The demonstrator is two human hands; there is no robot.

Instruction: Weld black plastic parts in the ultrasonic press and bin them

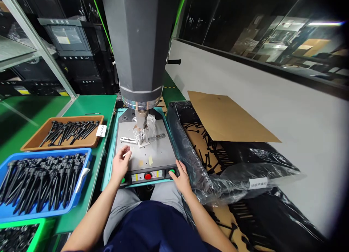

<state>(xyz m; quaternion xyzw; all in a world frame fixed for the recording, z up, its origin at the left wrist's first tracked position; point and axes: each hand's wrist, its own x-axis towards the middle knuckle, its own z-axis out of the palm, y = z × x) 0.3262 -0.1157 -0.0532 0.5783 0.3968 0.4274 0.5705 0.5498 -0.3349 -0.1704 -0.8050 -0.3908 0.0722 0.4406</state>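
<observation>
My left hand (121, 164) hovers over the front left corner of the grey metal base plate (160, 154), close to the left green button (123, 180). Its fingers are loosely bent, with a gap to the thumb, and nothing shows in them. At the front right corner, my right hand (182, 175) lies with fingers stretched along the edge and its thumb at the right green button (171, 171). A red button (147, 176) sits between the two. Over the plate hangs a large grey machine head (136, 45). Its metal tip (141, 119) reaches down to a small fixture (142, 137) wrapped in clear film and wires.
To the left stand a brown tray (27, 147) and a blue tray (81, 199) of black screw-like parts, plus a green bin (40, 234). At right, a plastic-lined box (188, 154) holds more black parts under a cardboard sheet (231, 117). Dark crates (68, 37) stack behind.
</observation>
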